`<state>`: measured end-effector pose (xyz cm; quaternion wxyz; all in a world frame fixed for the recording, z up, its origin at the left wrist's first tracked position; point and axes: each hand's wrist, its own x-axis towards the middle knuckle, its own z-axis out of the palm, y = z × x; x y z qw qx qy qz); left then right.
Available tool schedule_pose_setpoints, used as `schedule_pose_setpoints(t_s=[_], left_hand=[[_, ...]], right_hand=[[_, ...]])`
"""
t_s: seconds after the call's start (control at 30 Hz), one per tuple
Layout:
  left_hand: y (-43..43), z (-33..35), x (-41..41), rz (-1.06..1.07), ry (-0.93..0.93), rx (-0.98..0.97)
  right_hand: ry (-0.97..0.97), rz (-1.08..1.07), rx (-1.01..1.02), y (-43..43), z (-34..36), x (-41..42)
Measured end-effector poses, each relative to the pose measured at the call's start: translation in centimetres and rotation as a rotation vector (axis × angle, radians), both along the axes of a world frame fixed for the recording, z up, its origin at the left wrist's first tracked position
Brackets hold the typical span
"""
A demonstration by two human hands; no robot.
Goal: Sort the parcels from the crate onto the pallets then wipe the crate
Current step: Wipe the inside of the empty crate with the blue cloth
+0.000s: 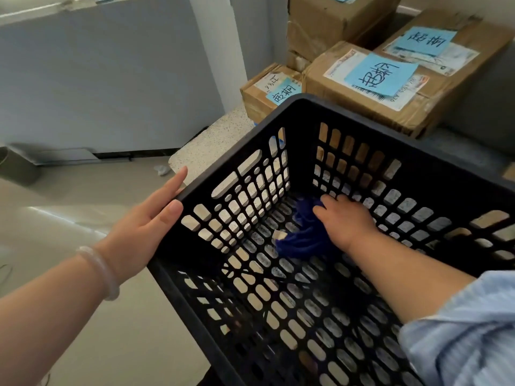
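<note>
Pale floor by a grey wall, with labelled parcels [370, 87] stacked behind a black crate [362, 129] that holds none. The left hand [139, 227] braces its corner, fingers straight. The right hand [345, 218] grips a blue cloth [303, 235] on the crate's bottom. Sorting looks done and wiping appears underway.

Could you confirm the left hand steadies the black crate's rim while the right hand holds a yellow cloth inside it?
The cloth is dark blue, not yellow, as the head view shows. The left hand steadies the rim of the black crate while the right hand holds the cloth inside.
</note>
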<state>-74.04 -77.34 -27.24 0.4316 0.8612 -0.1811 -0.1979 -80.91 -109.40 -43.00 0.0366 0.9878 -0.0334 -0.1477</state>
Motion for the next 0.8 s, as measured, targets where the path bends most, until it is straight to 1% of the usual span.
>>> schedule_pose_setpoints(t_s=[0.03, 0.1, 0.17, 0.23, 0.37, 0.47, 0.6, 0.7, 0.8], left_hand=[[0.0, 0.0, 0.0, -0.003, 0.002, 0.002], [0.2, 0.1, 0.0, -0.032, -0.027, 0.041], [0.5, 0.2, 0.2, -0.128, -0.184, 0.166], [0.8, 0.3, 0.6, -0.239, -0.330, 0.310], [0.5, 0.7, 0.9, -0.405, -0.527, 0.491], [0.0, 1.2, 0.9, -0.440, -0.589, 0.595], [-1.0, 1.7, 0.7, -0.457, -0.624, 0.737], [-1.4, 1.9, 0.7, -0.466, -0.613, 0.798], [-1.5, 1.7, 0.6, -0.439, -0.561, 0.798]], right_hand=[[-0.005, -0.039, 0.000, -0.4, 0.0, -0.3], [-0.017, -0.122, 0.071, 0.6, -0.1, -1.3], [0.005, -0.179, 0.154, 2.4, -0.5, -1.9], [0.017, -0.203, 0.136, 3.7, -1.2, -2.0], [-0.046, -0.272, 0.195, 4.8, -1.6, -1.8], [-0.025, -0.222, 0.268, 7.0, -1.6, -2.8], [0.022, -0.160, 0.464, 10.9, -0.9, -5.5], [0.097, -0.007, 0.567, 12.9, -0.6, -7.3], [0.168, 0.157, 0.572, 12.7, 0.1, -7.9]])
